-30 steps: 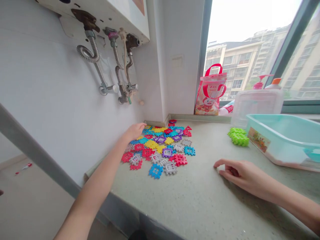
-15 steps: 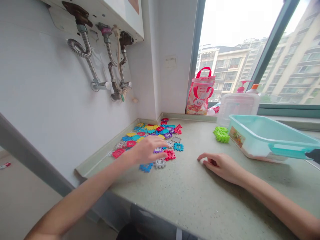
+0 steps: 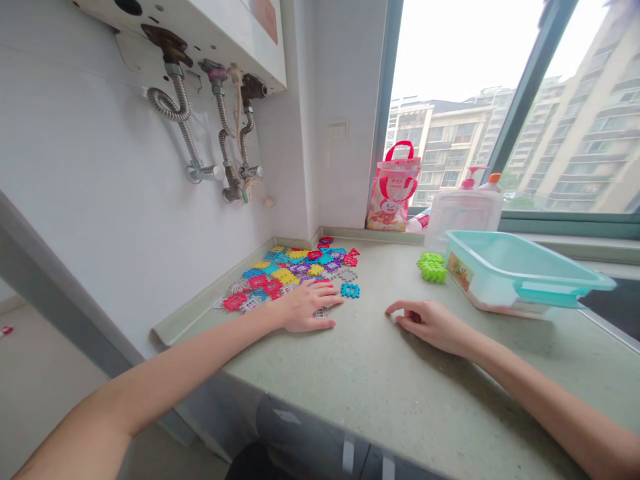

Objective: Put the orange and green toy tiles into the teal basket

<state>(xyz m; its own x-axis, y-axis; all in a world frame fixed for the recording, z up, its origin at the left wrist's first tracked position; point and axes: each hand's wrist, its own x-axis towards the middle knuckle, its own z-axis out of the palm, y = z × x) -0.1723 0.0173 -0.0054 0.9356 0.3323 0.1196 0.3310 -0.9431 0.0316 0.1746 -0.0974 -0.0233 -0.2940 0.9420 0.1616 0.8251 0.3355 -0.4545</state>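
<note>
left hand (image 3: 306, 308) flat, fingers spread over the toy tiles (image 3: 290, 273); right hand (image 3: 429, 323) loosely curled, just right of them.

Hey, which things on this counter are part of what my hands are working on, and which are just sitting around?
In hand: left hand on the pile of colourful interlocking tiles; right hand resting on countertop.
Lying about: green tile stack, teal bin, red gift bag, pump jug.
</note>
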